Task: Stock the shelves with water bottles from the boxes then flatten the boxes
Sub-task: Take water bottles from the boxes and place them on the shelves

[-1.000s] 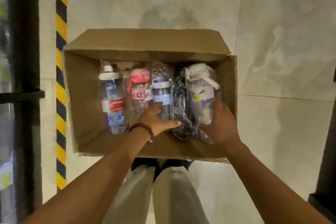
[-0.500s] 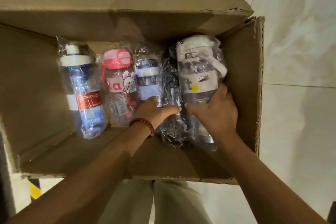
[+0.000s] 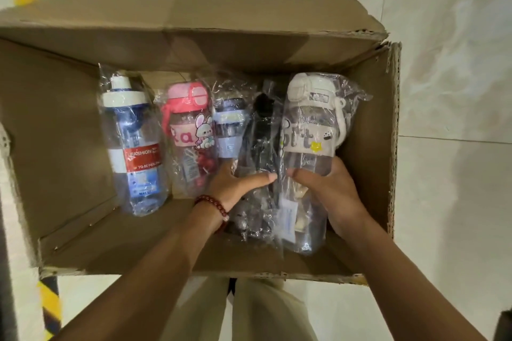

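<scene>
An open cardboard box (image 3: 63, 130) lies on the floor with several plastic-wrapped water bottles side by side. From the left: a blue bottle (image 3: 135, 147) with a white cap, a pink rabbit bottle (image 3: 191, 135), a small lavender bottle (image 3: 229, 130), a black bottle (image 3: 260, 141) and a large white-lidded bottle (image 3: 307, 130). My left hand (image 3: 235, 185), with a red bead bracelet, grips the black bottle's lower half. My right hand (image 3: 329, 191) wraps around the lower half of the white-lidded bottle.
The box's far flap (image 3: 194, 25) stands up behind the bottles. Pale tiled floor (image 3: 457, 91) surrounds the box. A yellow-and-black hazard stripe (image 3: 50, 302) runs along the left. My legs in light trousers (image 3: 266, 313) show below the box.
The camera has come closer to the box. My right hand has closed further around the white-lidded bottle, and my left thumb has slid across the black bottle.
</scene>
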Available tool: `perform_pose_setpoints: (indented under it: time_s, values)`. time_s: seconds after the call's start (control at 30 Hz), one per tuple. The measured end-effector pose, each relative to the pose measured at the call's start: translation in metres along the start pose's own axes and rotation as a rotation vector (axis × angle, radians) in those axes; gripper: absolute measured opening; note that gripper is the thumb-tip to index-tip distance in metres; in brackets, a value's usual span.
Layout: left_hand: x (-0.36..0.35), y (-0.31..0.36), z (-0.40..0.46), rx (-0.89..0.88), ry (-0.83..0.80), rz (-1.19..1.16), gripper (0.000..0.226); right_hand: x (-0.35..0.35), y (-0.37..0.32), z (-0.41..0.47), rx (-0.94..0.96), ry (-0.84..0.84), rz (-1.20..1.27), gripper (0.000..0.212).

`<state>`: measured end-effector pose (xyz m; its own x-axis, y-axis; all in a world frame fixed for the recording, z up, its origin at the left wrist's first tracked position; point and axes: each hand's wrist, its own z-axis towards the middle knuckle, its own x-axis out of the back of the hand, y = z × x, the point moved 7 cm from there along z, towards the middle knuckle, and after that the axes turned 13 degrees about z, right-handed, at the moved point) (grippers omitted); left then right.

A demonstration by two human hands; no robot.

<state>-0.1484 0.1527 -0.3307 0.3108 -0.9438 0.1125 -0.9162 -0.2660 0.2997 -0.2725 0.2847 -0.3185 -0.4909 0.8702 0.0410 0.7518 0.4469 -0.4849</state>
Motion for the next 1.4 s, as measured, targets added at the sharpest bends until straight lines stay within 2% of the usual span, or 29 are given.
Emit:
perform_pose_setpoints:
  time_s: [0.07,0.1,0.17,0.27,0.33,0.43,0.5,0.53,0.63,0.77,0.9,0.97,1.07,1.1,1.27,1.4]
  values:
    - [0.004,-0.002,-0.005,0.018,-0.055,0.053,0.123,-0.004,0.004,-0.009,0.004,0.003,0.042,0.057]
    - [0.008,-0.004,-0.008,0.041,-0.069,0.057,0.128,-0.006,0.003,-0.015,0.006,-0.001,0.059,0.058]
    - [0.015,0.0,-0.023,0.05,-0.082,0.039,0.122,-0.011,-0.003,-0.027,0.01,-0.013,0.069,0.059]
    - [0.03,0.005,-0.047,0.03,-0.054,0.003,0.118,-0.021,-0.023,-0.047,0.042,-0.016,0.027,0.051]
    - [0.048,0.014,-0.075,0.011,-0.006,-0.026,0.099,-0.031,-0.043,-0.066,0.078,-0.013,-0.021,0.052]
    - [0.079,0.022,-0.115,-0.002,0.079,-0.097,0.104,-0.05,-0.078,-0.099,0.153,-0.032,-0.061,0.048]
    - [0.098,0.033,-0.146,-0.024,0.094,-0.155,0.083,-0.061,-0.1,-0.124,0.184,-0.043,-0.064,0.049]
    - [0.106,0.036,-0.163,-0.025,0.098,-0.169,0.08,-0.066,-0.112,-0.138,0.197,-0.053,-0.065,0.052]
    - [0.129,0.047,-0.215,-0.052,0.152,-0.18,0.116,-0.079,-0.146,-0.185,0.221,-0.083,-0.077,0.056]
    - [0.159,0.077,-0.301,-0.151,0.24,-0.257,0.126,-0.087,-0.203,-0.26,0.314,-0.139,-0.098,0.042]
    - [0.188,0.107,-0.385,-0.269,0.26,-0.415,0.132,-0.096,-0.254,-0.345,0.42,-0.199,-0.091,0.044]
    - [0.202,0.123,-0.427,-0.35,0.266,-0.449,0.119,-0.099,-0.274,-0.385,0.461,-0.192,-0.088,0.041]
    - [0.223,0.144,-0.496,-0.469,0.334,-0.45,0.073,-0.11,-0.3,-0.441,0.531,-0.212,-0.083,0.04]
    - [0.23,0.15,-0.517,-0.5,0.353,-0.459,0.068,-0.113,-0.308,-0.459,0.552,-0.203,-0.088,0.041]
    - [0.256,0.172,-0.613,-0.669,0.434,-0.467,0.083,-0.12,-0.35,-0.539,0.655,-0.182,-0.057,0.04]
    - [0.266,0.178,-0.669,-0.793,0.461,-0.459,0.092,-0.105,-0.373,-0.596,0.761,-0.191,-0.019,0.06]
